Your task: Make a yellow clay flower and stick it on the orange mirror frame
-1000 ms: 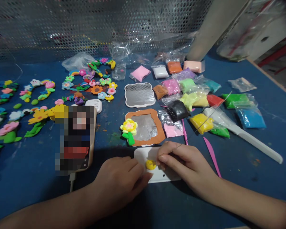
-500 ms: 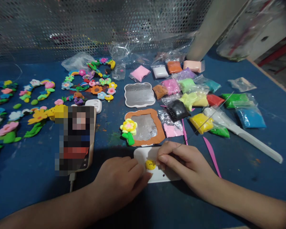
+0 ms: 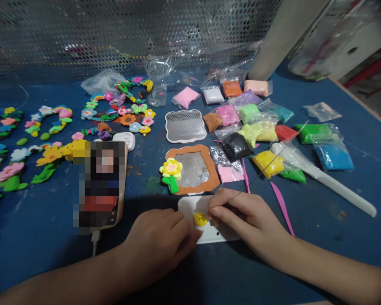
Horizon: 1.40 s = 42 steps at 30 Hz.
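Observation:
A small round yellow clay piece [image 3: 200, 219] with tiny dark dots lies on a white board [image 3: 222, 235]. My left hand [image 3: 163, 233] rests over the board's left side with its fingers curled and its thumb beside the clay. From the right, my right hand [image 3: 241, 214] pinches a long thin wire [image 3: 283, 149] that slants up past the thumb and forefinger; its lower end is hidden by the fingertips. A tiny dark ball [image 3: 217, 234] sits on the board near the right hand. Just beyond stands a mirror with a brown clay frame [image 3: 212, 171] and a clay flower [image 3: 171, 169].
A plain white-framed mirror [image 3: 186, 126] lies farther back. Several bags of coloured clay, including a yellow one [image 3: 268, 164], spread to the right, with a white comb [image 3: 339, 186] and a pink plastic knife [image 3: 282, 207]. A phone [image 3: 103, 184] and clay flowers [image 3: 49, 154] are at left.
The right hand has shifted very slightly left, and the wire has tilted a little with it. The left hand and the board stay in place.

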{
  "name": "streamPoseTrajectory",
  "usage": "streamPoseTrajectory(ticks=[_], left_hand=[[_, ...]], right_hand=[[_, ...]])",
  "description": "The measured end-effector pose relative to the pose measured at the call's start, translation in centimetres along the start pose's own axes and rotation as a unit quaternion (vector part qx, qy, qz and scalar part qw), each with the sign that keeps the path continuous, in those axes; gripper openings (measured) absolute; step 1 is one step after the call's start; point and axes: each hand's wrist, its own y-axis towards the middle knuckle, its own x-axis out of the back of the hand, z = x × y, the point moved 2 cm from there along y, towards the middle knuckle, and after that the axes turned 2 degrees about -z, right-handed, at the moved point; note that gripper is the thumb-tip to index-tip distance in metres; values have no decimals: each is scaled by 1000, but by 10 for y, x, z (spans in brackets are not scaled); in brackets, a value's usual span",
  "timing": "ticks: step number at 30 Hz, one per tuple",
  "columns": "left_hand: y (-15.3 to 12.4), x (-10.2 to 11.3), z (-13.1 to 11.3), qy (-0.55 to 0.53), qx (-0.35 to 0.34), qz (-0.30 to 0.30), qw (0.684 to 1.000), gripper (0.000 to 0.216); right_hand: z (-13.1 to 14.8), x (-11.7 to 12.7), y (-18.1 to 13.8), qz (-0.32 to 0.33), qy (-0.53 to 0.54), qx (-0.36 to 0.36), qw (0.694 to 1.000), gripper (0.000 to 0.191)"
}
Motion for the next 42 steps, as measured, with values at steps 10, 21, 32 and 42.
streamPoseTrajectory(ticks=[10, 21, 32, 42], left_hand=[[0, 0, 1, 2, -1, -6, 1000, 32], [1, -1, 1, -1, -2, -4, 1000, 31], [0, 0, 0, -1, -6, -4, 1000, 31], [-1, -3, 2, -6, -5, -1, 1000, 29]], right_hand=[[0, 0, 1, -1, -3, -1, 1000, 18], [1, 0, 2, -1, -3, 5, 1000, 19], [1, 1, -2, -15, -5, -6, 1000, 18], [0, 1, -3, -21, -9, 8, 1000, 18]])
